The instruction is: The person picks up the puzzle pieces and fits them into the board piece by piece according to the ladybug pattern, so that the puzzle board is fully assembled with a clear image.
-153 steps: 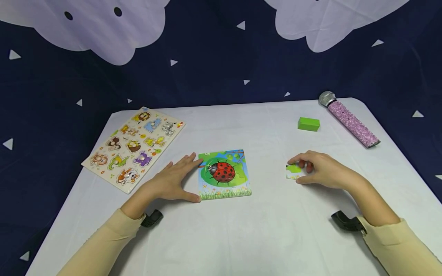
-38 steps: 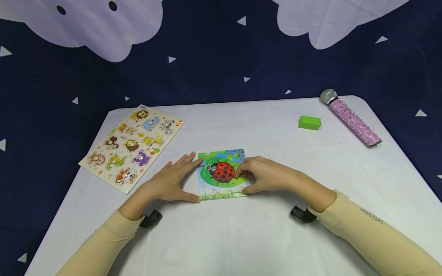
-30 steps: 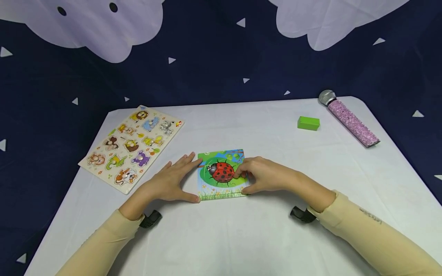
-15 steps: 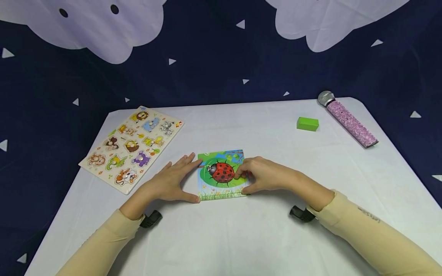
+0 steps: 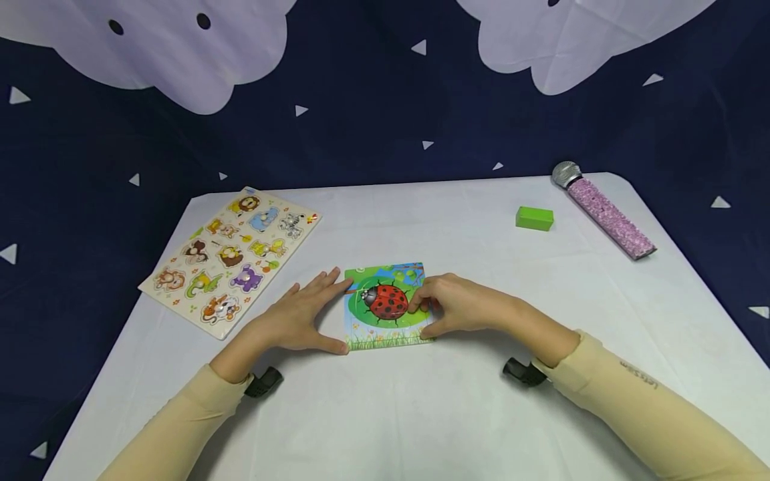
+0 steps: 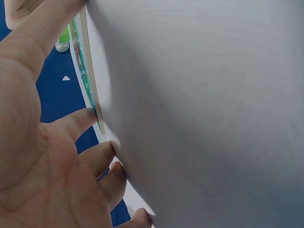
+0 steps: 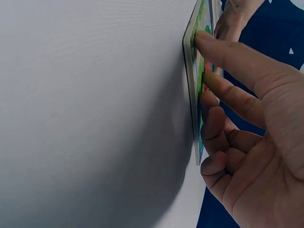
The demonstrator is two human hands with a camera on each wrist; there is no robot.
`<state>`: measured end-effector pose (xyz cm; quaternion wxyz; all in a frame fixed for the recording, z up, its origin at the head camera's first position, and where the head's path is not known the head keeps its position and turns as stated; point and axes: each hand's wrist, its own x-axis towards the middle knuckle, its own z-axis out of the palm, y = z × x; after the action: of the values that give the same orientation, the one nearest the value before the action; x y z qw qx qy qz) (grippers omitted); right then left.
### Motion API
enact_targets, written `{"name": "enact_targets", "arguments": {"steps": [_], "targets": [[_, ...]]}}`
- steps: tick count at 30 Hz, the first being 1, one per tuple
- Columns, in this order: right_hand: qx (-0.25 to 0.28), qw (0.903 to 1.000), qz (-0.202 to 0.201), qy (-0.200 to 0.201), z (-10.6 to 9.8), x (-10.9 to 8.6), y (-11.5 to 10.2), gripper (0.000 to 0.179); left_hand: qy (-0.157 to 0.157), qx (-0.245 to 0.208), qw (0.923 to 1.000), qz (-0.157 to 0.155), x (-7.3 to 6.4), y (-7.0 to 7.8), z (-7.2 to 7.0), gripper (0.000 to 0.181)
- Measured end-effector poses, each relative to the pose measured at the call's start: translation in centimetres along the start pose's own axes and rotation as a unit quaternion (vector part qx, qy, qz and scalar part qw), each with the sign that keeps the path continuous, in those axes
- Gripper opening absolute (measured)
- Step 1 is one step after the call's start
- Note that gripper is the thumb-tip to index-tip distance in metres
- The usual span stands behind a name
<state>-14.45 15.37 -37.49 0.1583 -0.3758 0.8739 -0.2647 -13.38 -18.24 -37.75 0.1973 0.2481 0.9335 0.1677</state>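
Observation:
A square ladybug jigsaw puzzle [image 5: 385, 300] lies flat at the middle of the table. My left hand [image 5: 297, 317] is spread beside it, its thumb and index fingertips touching the left edge; in the left wrist view the puzzle's side edge [image 6: 90, 66] shows against the fingers. My right hand [image 5: 460, 304] reaches over the lower right part. Its thumb and index fingertip hold a puzzle piece [image 5: 416, 327] down in that corner, partly hidden by the fingers. In the right wrist view the other fingers of the right hand [image 7: 251, 123] are curled.
An animal peg-puzzle board [image 5: 222, 260] lies at an angle on the left. A green block [image 5: 534, 218] and a pink glittery microphone [image 5: 610, 217] are at the back right of the white table [image 5: 397, 414]. A dark blue curtain [image 5: 361, 73] hangs behind.
Since the oldest frame, my right hand has brought the piece leftward from the table to the puzzle's lower right corner. Over the last second both hands stay nearly still; the view tilts slightly.

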Motion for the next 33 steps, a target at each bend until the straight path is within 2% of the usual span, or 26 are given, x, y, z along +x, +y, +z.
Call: {"name": "enact_targets", "arguments": {"steps": [33], "targets": [[0.026, 0.9996, 0.002, 0.010, 0.55, -0.56, 0.39, 0.031, -0.004, 0.003, 1.0000, -0.003, -0.05, 0.26, 0.11, 0.122]]}}
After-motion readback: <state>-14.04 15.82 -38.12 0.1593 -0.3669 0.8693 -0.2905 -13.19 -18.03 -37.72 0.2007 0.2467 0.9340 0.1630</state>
